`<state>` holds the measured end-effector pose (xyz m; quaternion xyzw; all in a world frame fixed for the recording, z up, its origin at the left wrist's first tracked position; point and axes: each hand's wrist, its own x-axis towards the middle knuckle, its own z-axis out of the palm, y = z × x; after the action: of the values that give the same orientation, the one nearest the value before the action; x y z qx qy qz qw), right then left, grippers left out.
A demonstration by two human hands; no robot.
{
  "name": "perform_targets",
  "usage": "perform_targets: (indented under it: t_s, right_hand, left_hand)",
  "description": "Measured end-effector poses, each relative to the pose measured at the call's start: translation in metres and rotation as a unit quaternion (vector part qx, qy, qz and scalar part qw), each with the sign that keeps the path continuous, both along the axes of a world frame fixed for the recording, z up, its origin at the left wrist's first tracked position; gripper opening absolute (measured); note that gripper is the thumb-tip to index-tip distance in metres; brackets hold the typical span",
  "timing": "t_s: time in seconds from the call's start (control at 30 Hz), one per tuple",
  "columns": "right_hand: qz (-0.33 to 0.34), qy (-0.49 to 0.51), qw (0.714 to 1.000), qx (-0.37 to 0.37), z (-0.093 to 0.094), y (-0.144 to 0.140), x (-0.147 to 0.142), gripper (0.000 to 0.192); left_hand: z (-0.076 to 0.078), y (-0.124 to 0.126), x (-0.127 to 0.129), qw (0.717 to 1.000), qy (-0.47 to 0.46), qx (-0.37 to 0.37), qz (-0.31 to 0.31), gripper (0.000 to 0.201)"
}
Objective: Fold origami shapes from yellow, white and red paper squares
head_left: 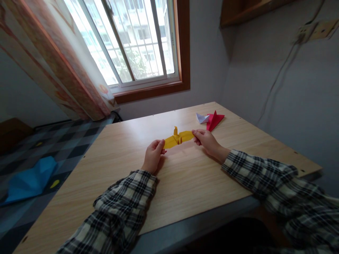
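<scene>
Bridging left hand (153, 155) and right hand (208, 140), the yellow folded paper (177, 139) was pinched at eight and two o'clock; fingers (161, 143) were closed on its tips.

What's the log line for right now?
left hand: pinches yellow paper, one end | right hand: pinches other end | table: white paper, red paper

Paper bird (174, 140) over table (124, 151) (boat (202, 119) behind, right)

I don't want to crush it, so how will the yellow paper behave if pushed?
The yellow paper is likely light: the left hand and right hand just pinch its ends. Thin and flat, those would probably bend easily; the folded middle may be stiffer.
</scene>
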<state>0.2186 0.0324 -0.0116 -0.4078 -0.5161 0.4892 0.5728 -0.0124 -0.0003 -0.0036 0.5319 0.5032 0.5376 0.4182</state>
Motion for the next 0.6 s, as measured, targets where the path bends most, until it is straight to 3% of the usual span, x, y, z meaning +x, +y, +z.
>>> perform_targets:
  t_s: [0.17, 0.33, 0.47, 0.6]
  right_hand:
    - [-0.028, 0.046, 0.998, -0.025, -0.002, 0.008, 0.004, 0.041]
    - [-0.078, 0.090, 0.991, -0.056, -0.001, 0.018, 0.014, 0.021]
    - [-0.135, 0.064, 0.987, -0.063, 0.002, 0.032, 0.031, 0.015]
    - [-0.148, 0.000, 0.987, -0.066, -0.003, 0.049, 0.053, 0.024]
  left_hand:
    - [0.000, 0.005, -0.004, 0.999, -0.051, -0.011, 0.004, 0.043]
    - [0.000, 0.005, -0.006, 0.997, -0.073, -0.013, 0.017, 0.045]
    - [0.000, 0.004, -0.006, 0.998, -0.067, -0.011, 0.019, 0.042]
    - [0.001, 0.004, -0.005, 0.997, -0.069, -0.011, 0.015, 0.041]
